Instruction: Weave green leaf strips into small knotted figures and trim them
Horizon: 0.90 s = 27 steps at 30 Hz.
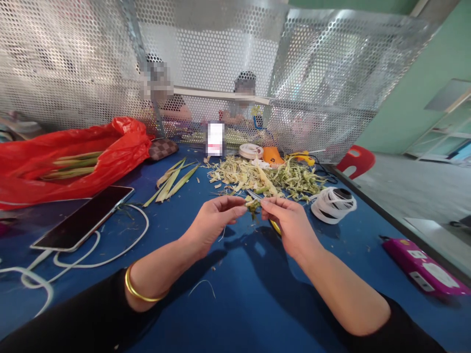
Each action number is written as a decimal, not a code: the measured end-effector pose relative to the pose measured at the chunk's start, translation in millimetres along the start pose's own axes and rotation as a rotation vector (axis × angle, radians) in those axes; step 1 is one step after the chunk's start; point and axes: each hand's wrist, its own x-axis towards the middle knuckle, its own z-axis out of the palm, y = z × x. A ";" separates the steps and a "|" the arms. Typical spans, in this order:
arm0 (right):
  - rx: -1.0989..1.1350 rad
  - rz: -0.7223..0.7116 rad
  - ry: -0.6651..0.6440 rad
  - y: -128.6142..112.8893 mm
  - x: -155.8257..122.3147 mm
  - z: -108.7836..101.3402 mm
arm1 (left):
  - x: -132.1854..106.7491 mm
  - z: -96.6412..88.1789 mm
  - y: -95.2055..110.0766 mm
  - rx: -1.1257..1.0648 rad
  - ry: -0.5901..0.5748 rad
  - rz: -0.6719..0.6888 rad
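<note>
Over the blue table (pixel 235 294), my left hand (pixel 213 220) and my right hand (pixel 289 220) meet around a small green plant piece (pixel 253 205). Both pinch it with thumb and fingers. My right hand also holds a tool with a yellow handle (pixel 274 226) and a thin blade (pixel 253 195) pointing up-left; most of it is hidden in the palm. A gold bangle (pixel 140 289) sits on my left wrist.
A heap of pale green trimmings (pixel 265 177) lies beyond my hands. Loose leaf strips (pixel 172 184), a red bag of green stalks (pixel 73 159), a phone (pixel 83 218) with white cable, a white string roll (pixel 333 203) and a magenta case (pixel 423 267) surround them. Perforated screens (pixel 221 63) stand behind, with people beyond.
</note>
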 end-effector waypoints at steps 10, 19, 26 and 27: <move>-0.330 -0.276 -0.038 -2.1 -4.7 -0.1 | -2.2 4.3 -2.0 0.008 -0.050 0.027; -0.511 -0.323 -0.155 -5.4 -7.8 0.7 | -3.8 7.5 -7.5 0.132 -0.112 -0.016; -0.356 -0.138 -0.136 0.6 -7.9 2.5 | -1.2 4.9 -11.4 0.145 -0.122 -0.001; -0.322 -0.120 -0.160 0.1 -7.7 2.6 | -1.1 4.4 -11.4 0.143 -0.126 -0.007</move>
